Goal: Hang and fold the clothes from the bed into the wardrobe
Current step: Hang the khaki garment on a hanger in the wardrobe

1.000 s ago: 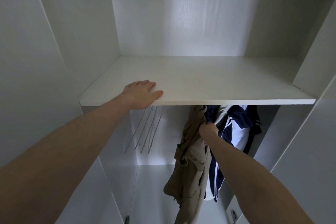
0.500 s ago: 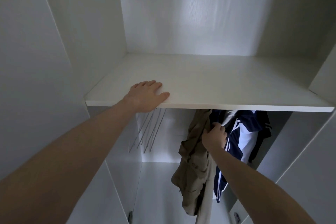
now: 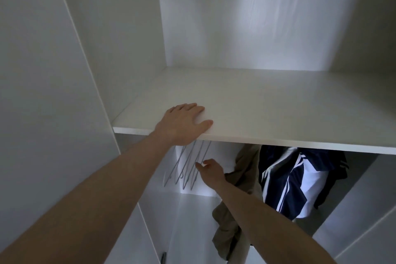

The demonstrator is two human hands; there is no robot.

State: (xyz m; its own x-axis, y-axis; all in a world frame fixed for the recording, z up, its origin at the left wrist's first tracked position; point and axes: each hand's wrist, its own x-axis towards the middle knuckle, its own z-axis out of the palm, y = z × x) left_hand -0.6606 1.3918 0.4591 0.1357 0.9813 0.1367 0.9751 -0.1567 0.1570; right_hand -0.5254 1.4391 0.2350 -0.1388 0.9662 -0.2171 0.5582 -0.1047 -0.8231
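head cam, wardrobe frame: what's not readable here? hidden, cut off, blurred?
- Hanging rail and hooks of the empty grey wire hangers: hidden by the white wardrobe shelf.
- Tops of the khaki jacket and the navy and white striped jacket: hidden by the same shelf, so how they hang is unclear.
- Khaki jacket's lower part: crossed by the right forearm, cut by the bottom edge.
- Right hand fingertips: blurred; contact with the hangers unclear.
- Left hand rests flat on the shelf.
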